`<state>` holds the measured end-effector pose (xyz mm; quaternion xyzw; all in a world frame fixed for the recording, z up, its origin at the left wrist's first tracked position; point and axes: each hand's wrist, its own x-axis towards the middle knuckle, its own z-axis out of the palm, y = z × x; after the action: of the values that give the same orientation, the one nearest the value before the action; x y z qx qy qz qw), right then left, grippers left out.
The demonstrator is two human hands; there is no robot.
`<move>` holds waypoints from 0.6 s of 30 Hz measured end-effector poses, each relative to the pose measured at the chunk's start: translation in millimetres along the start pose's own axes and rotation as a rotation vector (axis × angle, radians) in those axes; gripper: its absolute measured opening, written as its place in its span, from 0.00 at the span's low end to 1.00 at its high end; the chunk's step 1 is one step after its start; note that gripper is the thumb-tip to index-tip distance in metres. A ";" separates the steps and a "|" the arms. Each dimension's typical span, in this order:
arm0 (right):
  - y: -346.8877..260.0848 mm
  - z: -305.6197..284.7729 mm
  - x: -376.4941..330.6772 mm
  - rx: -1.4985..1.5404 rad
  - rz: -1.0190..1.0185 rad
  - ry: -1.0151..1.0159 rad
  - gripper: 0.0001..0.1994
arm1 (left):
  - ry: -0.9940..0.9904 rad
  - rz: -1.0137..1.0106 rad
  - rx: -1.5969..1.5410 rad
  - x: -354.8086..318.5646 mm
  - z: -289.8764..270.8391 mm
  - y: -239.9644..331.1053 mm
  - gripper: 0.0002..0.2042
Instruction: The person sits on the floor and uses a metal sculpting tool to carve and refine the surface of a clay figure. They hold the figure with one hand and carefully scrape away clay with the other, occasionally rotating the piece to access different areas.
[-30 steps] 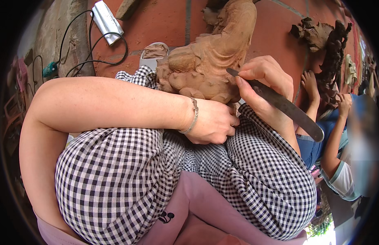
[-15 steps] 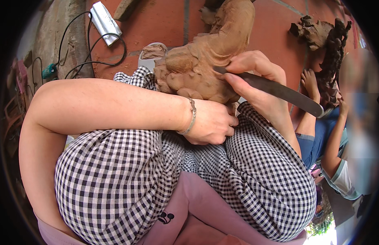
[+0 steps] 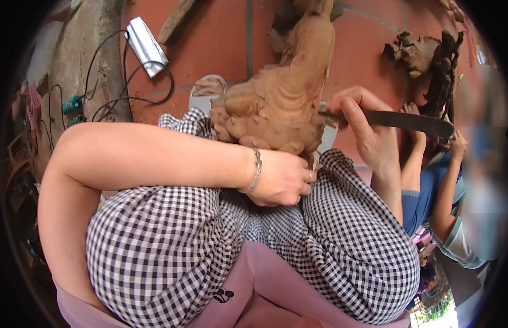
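A brown wooden carving (image 3: 287, 104), seemingly a robed figure on a lumpy base, stands tilted between my knees. My left hand (image 3: 280, 177) is closed against the near edge of its base, with the fingertips partly hidden. In my right hand (image 3: 369, 126), thumb and fingers pinch a long, flat, dark carving tool (image 3: 412, 121) with a rounded end pointing right. Its other tip lies beside the right flank of the carving; whether it touches the wood I cannot tell.
Checked cloth covers my knees (image 3: 155, 235). Left lie a silver packet (image 3: 146, 46), a black cable (image 3: 131, 99) and a thick log (image 3: 90, 49). A wood strip (image 3: 176, 21) lies behind. At right, another person's hands (image 3: 457, 146) are near a dark gnarled wood piece (image 3: 442, 76).
My right hand has shifted right and down, turning the tool more level and taking its tip off the carving's front to its right side. The carving now leans less toward me.
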<state>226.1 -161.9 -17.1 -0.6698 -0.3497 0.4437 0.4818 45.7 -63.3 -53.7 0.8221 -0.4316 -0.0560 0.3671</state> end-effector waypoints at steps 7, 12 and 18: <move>-7.6 6.5 -26.1 0.175 0.308 0.194 0.15 | -0.009 0.048 -0.063 3.5 -1.6 -5.0 0.11; 15.5 6.7 -41.9 0.094 0.262 0.167 0.14 | 0.002 0.072 -0.144 9.1 3.2 -18.8 0.08; -5.5 6.4 -47.4 -0.067 -0.038 0.221 0.14 | 0.180 0.025 -0.089 14.8 -24.4 -3.5 0.11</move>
<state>202.8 -200.6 -0.6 -0.7235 -0.3217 0.3460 0.5033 67.2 -59.7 -35.0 0.8014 -0.4040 0.0034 0.4411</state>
